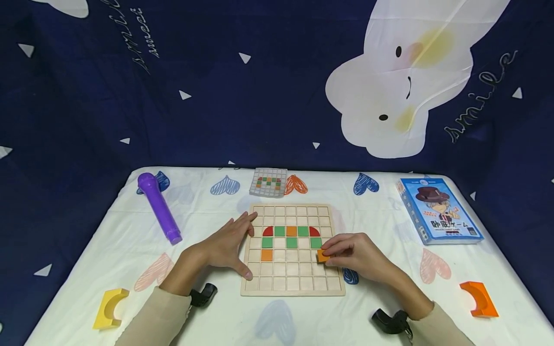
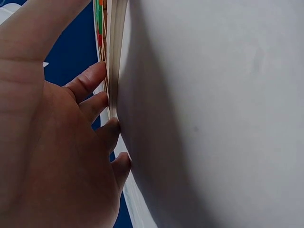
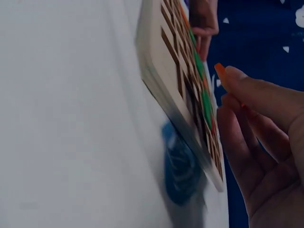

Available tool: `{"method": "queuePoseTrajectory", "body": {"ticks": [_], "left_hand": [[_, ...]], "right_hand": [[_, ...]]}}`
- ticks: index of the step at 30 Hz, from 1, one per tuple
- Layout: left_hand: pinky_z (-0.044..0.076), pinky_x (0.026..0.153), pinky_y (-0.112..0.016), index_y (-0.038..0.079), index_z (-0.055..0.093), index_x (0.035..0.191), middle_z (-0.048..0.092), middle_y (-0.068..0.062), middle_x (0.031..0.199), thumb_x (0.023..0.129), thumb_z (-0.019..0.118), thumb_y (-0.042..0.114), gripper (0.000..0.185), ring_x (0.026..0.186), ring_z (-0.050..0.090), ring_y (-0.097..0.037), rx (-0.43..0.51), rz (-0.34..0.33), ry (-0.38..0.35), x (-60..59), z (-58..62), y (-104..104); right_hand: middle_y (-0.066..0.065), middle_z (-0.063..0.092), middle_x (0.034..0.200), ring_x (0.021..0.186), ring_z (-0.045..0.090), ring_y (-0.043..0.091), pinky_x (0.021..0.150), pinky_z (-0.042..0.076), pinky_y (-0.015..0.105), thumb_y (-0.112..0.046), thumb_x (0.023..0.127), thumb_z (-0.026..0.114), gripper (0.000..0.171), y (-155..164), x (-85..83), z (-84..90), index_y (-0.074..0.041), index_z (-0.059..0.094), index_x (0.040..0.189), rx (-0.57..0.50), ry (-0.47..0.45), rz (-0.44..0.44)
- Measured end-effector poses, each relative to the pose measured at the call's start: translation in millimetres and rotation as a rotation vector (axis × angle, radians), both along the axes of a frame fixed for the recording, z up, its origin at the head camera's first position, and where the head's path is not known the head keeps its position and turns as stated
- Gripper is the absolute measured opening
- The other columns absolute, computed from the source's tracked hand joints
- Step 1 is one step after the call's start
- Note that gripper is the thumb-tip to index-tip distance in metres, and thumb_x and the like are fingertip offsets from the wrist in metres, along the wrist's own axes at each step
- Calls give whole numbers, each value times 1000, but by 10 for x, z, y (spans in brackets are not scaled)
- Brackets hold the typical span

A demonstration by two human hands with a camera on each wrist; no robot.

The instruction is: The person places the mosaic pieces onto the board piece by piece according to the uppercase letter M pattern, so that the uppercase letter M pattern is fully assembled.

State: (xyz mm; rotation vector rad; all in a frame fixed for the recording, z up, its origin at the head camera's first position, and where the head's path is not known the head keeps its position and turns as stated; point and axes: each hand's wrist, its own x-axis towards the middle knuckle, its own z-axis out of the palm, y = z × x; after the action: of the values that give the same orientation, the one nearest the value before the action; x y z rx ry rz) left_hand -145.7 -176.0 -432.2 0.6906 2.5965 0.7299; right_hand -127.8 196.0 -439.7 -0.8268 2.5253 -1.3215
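A square wooden grid board (image 1: pixel 292 287) lies in the middle of the table, with red, green and orange tiles set in its cells. My left hand (image 1: pixel 225 245) rests along the board's left edge, thumb and fingers spread. In the left wrist view its fingertips (image 2: pixel 97 71) touch the board's side. My right hand (image 1: pixel 359 254) pinches an orange tile (image 1: pixel 321 256) between thumb and fingers, over the right side of the grid. The right wrist view shows this orange tile (image 3: pixel 220 71) held above the board surface. A placed orange tile (image 1: pixel 267 255) sits on the left in the same row.
Behind the board lies a small pattern card (image 1: pixel 268 182) with a similar colored layout. A purple microphone (image 1: pixel 160 209) is at left, a blue game box (image 1: pixel 439 211) at right. A yellow arch block (image 1: pixel 110 308) and an orange arch block (image 1: pixel 480 299) lie near the front corners.
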Motion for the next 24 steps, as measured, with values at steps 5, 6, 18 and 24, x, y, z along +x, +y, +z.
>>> {"method": "queuePoseTrajectory", "body": {"ticks": [5,6,18,24], "left_hand": [[15,130,-64,12,46,115,21,-17,171,51,98,54,92,160,14,-42,1,-5,1,-3,-1,8],[15,130,-64,12,46,114,21,-17,171,51,98,54,92,160,14,-42,0,-7,2,-2,1,11],[16,129,-66,12,45,113,22,-19,171,50,98,54,92,160,15,-44,-1,-5,11,1,10,9],[16,129,-66,12,46,113,21,-19,171,50,98,54,92,160,14,-44,1,-2,9,13,21,4]], "right_hand": [[-1,79,107,102,71,6,75,60,18,-18,82,85,16,-61,0,-53,-16,82,98,36,9,-27],[-2,79,107,102,71,7,74,60,18,-18,82,85,16,-72,-1,-56,-16,82,98,46,14,-31],[-3,79,107,103,74,15,82,61,19,-13,84,82,15,-162,-18,-26,-13,82,100,109,66,5],[-6,77,102,97,71,9,82,62,21,-13,82,84,13,-194,-21,-28,-15,82,95,90,82,15]]}}
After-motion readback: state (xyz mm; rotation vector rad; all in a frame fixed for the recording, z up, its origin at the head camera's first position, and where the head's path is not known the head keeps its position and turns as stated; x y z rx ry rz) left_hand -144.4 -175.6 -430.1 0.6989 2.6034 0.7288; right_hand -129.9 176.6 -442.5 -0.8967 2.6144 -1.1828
